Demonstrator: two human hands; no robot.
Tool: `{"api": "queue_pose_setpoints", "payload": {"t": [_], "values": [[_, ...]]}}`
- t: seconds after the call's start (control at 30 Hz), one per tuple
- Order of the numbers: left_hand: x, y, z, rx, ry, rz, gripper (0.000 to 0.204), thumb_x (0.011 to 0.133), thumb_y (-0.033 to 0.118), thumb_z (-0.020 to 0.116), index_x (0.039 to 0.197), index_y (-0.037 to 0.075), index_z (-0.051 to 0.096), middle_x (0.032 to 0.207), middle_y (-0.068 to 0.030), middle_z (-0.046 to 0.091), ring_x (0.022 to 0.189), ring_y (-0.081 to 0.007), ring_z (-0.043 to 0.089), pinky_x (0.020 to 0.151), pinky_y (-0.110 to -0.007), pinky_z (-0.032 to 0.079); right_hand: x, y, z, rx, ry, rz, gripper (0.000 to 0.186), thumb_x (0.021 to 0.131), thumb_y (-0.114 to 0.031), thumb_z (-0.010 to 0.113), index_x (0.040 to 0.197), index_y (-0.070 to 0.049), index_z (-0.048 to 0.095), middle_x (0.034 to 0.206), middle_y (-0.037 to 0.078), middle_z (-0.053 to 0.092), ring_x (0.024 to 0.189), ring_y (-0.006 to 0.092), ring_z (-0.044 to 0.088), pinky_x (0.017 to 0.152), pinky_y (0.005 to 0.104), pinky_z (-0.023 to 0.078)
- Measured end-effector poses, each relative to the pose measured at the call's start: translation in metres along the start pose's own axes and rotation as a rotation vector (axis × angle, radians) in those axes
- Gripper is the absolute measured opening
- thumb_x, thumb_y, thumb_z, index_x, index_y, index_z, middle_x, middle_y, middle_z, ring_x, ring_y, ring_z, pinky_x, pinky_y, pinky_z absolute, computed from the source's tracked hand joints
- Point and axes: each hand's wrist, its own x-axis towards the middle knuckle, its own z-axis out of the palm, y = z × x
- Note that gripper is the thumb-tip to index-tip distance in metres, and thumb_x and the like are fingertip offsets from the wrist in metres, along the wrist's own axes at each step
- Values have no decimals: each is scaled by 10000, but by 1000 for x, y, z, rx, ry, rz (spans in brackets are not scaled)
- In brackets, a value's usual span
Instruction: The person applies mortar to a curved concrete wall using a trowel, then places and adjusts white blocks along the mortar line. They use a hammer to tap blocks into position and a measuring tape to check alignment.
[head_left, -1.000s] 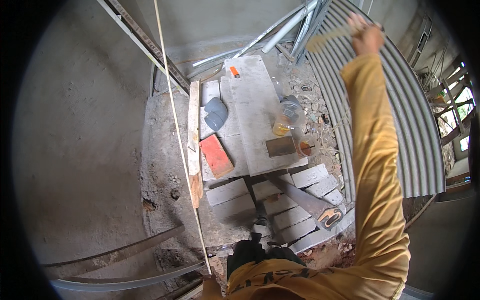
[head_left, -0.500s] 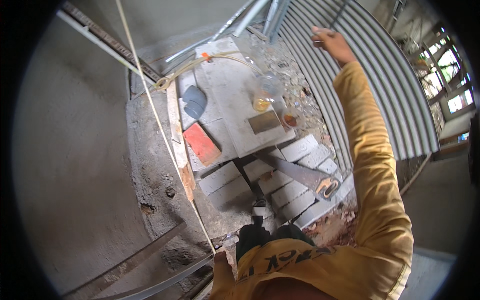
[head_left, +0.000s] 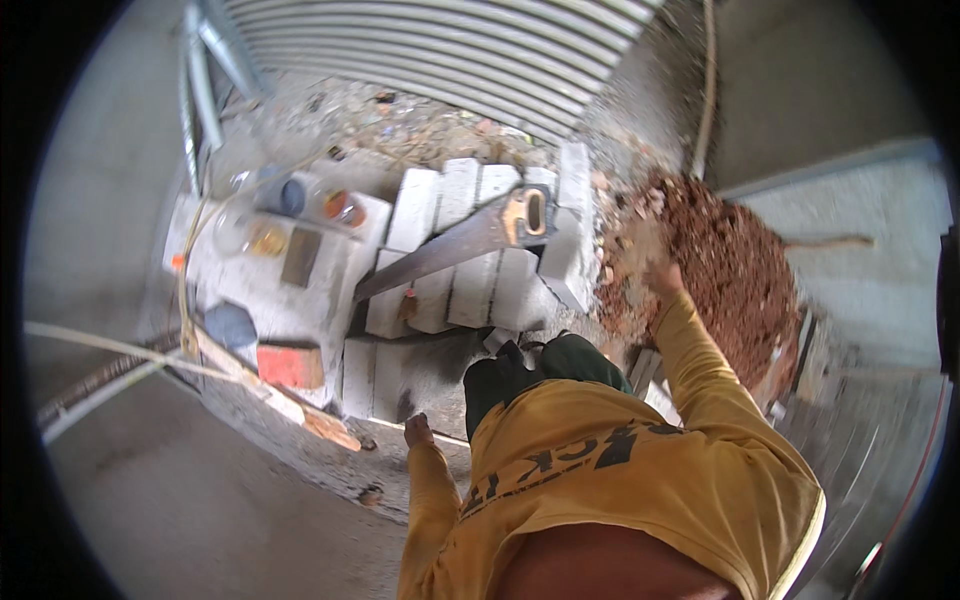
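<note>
My left hand (head_left: 419,430), low in the middle beside my trousers, is closed around a long, thin pale rod (head_left: 120,343). The rod slants off to the far left, past a wooden strip (head_left: 270,390). My right hand (head_left: 663,278) hangs to the right, over the edge of a heap of reddish-brown soil (head_left: 725,270); its fingers are smeared by motion. Between and beyond the hands, a handsaw (head_left: 450,248) lies across pale blocks (head_left: 515,290), its wooden handle at the right end. Neither hand touches it.
Left, a pale slab (head_left: 290,325) bears a red block (head_left: 290,366), a grey pipe fitting (head_left: 229,325), clear plastic cups (head_left: 268,240) and a curved hose (head_left: 186,260). Corrugated sheet (head_left: 430,50) stands at the back. Metal tubes (head_left: 205,90) lean at the back left.
My view has swung to the right, bringing the soil heap in. My right arm has come down from its outstretched reach near the corrugated sheet to the soil. My left hand stays on the rod.
</note>
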Motion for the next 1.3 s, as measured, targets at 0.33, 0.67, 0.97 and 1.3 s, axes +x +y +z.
{"api": "queue_pose_setpoints", "payload": {"t": [0.33,0.67,0.97,1.3], "values": [[7,178,91,580,-387,351,356,834,317,610,989,-3,633,918,-176,664,871,-284,630,804,-381,477,-242,2,163,853,-515,809,353,843,-338,599,1019,-34,636,888,118,683,800,232,663,735,371,508],[-62,270,368,585,-426,730,436,805,307,651,1105,-4,587,1145,-222,594,1073,-348,564,935,-402,429,-294,88,115,1103,-65,761,433,864,-401,581,1042,-12,647,957,219,657,908,356,635,810,399,490],[-30,265,456,806,-85,772,623,790,403,645,1192,-53,516,1215,-263,521,1149,-398,481,988,-440,387,-504,95,208,1060,-347,1355,321,847,-301,578,875,9,658,731,121,648,692,201,634,624,344,492],[-42,284,475,902,66,508,841,791,645,515,1214,-82,508,1228,-258,531,1136,-380,517,955,-436,424,-417,30,227,1139,-357,1148,346,855,-324,576,940,5,644,818,187,652,747,301,644,713,403,480]]}}
